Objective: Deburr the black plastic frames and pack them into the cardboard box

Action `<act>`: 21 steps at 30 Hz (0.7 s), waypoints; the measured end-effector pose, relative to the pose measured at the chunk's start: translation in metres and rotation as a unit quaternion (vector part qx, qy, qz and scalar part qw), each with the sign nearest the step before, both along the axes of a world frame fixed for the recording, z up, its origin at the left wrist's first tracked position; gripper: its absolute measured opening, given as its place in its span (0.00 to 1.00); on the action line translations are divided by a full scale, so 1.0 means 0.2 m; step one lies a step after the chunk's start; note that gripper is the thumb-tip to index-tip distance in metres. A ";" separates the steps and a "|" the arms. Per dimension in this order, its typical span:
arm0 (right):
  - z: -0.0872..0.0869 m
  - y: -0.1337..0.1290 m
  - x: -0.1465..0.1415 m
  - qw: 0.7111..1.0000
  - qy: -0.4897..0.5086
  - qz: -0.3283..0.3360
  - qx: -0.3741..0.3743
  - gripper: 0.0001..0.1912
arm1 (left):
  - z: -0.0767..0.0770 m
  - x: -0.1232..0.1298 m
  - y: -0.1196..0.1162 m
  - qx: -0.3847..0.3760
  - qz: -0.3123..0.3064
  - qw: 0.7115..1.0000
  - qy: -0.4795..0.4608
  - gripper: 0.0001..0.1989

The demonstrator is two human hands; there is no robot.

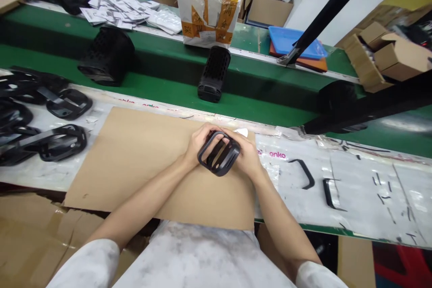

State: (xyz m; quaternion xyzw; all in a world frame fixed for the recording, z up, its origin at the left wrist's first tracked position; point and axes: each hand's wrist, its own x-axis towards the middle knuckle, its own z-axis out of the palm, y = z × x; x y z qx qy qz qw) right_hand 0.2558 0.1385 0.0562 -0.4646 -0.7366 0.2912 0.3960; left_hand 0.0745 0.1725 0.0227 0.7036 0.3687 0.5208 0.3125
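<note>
A black plastic frame (221, 171) with rounded corners and an open middle is held above a brown cardboard sheet (135, 157). My left hand (201, 141) grips its upper left side, with fingers wrapped round the rim. On the right side of the same frame is my right hand (245, 153), its fingers closed on it. Some fingertips show through the opening. A small white piece (242, 132) shows just behind my right hand; whether it is touched cannot be made out.
Black frames (64, 144) lie piled at the left. Black perforated housings (214, 74) stand on the green conveyor (162, 94). Behind are a taped white box (209, 4), white papers (118, 9) and a blue tray (297, 42). Thin black strips (305, 173) lie right.
</note>
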 end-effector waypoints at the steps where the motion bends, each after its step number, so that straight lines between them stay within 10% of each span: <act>1: -0.01 0.00 0.01 1.000 -0.009 -0.013 0.020 0.17 | 0.00 0.00 0.00 -0.013 -0.005 1.000 0.002 0.11; 8: -0.08 -0.01 0.03 0.993 -0.002 -0.105 0.056 0.14 | -0.01 0.00 0.04 -0.145 -0.030 0.988 -0.051 0.14; 17: -0.12 -0.01 0.04 0.976 0.095 -0.183 -0.071 0.21 | 0.03 -0.05 0.05 0.008 0.001 1.000 -0.005 0.12; 21: -0.13 0.00 0.05 0.969 0.150 -0.125 -0.150 0.31 | 0.03 -0.06 0.06 -0.074 0.012 0.997 -0.025 0.07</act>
